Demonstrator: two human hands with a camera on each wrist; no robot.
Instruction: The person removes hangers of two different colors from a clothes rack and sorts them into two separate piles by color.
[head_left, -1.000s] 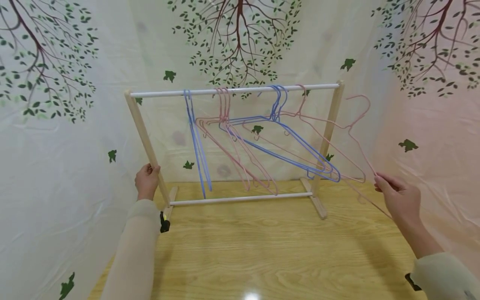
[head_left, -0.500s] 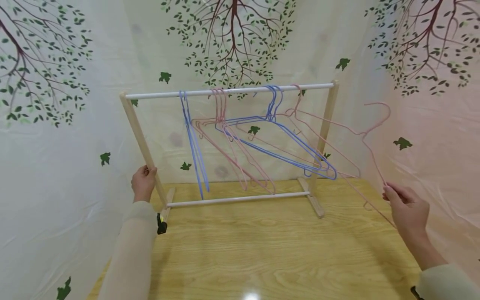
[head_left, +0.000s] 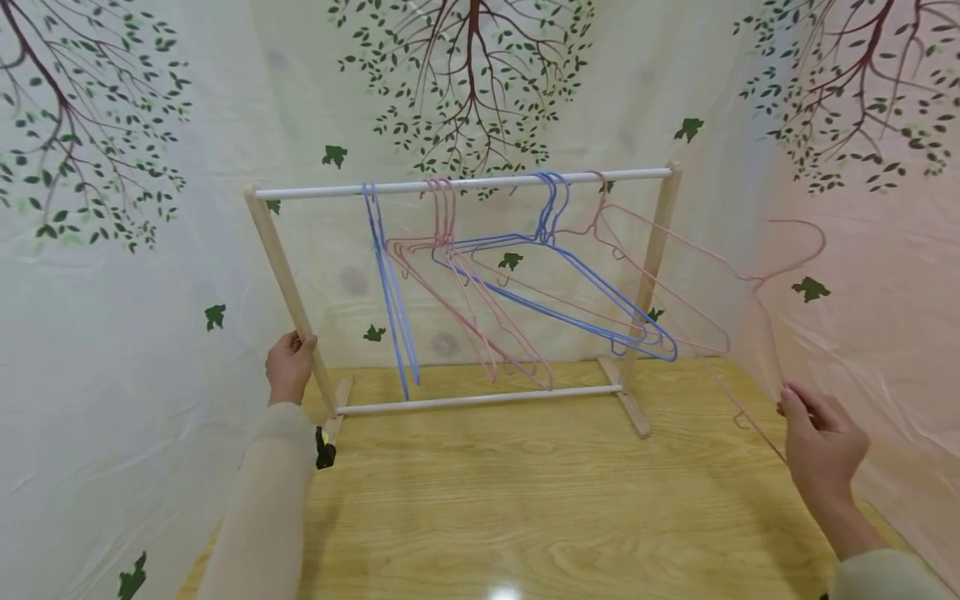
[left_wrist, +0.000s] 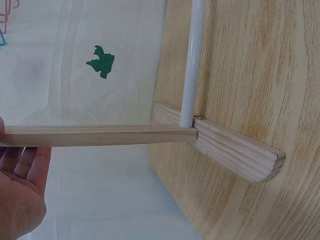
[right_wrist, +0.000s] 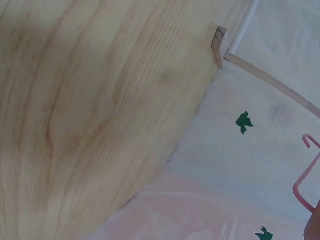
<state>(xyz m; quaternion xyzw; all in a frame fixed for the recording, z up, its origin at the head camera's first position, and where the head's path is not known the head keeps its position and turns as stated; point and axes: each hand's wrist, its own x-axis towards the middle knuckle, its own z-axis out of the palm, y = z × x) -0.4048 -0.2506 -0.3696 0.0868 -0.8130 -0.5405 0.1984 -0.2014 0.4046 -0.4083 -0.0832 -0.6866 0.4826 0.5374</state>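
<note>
My left hand (head_left: 290,367) grips the left wooden post (head_left: 277,258) of a small clothes rack. In the left wrist view the fingers (left_wrist: 37,170) wrap that post from below. Off the rack's right end, my right hand (head_left: 825,433) pinches a pink wire hanger (head_left: 770,333) by one side, its hook up and free of the rail. Only a corner of this hanger (right_wrist: 298,187) and a bit of the hand show in the right wrist view. Another pink hanger (head_left: 663,304) hangs at the right of the white rail (head_left: 487,182), overlapping the held one in the head view.
On the rail hang two blue hangers (head_left: 390,300) at left, several pink hangers (head_left: 498,308) mid-left and several blue hangers (head_left: 600,287) right of centre. The rack's wooden feet (head_left: 633,408) stand on a wood-grain table (head_left: 480,500). A leaf-print curtain (head_left: 450,325) encloses the back and sides.
My right hand has moved right and slightly down, carrying the pink hanger farther from the rack. The hanging pink hanger at the right has swung a little. My left hand stays on the post.
</note>
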